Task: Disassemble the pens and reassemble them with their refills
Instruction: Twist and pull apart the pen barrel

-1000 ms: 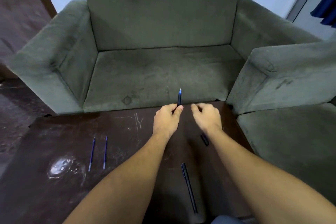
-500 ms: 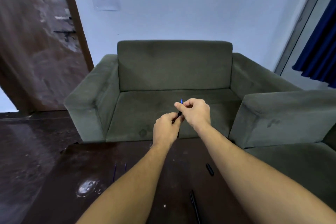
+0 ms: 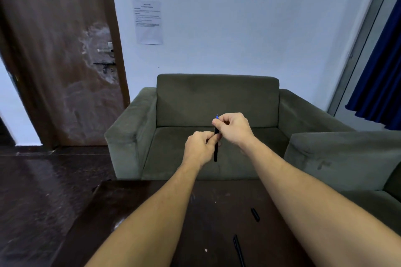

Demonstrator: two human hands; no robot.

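I hold a black pen (image 3: 215,149) upright in front of me, above the far edge of the dark table (image 3: 130,206). My left hand (image 3: 198,149) grips its barrel around the middle. My right hand (image 3: 233,129) pinches the upper end, where a blue tip (image 3: 217,116) pokes out above the fingers. A short black pen cap (image 3: 255,214) lies on the table to the right. A second black pen (image 3: 238,250) lies near the bottom edge of the view, partly cut off.
A grey-green sofa (image 3: 217,104) stands right behind the table, with a second sofa section (image 3: 347,158) at the right. A brown door (image 3: 56,50) is at the left, blue curtains (image 3: 377,71) at the right. The floor at left is dark and glossy.
My view has tilted up and both hands have risen with the pen. My right hand came onto the pen's upper end. The two blue refills at the table's left have left the view.
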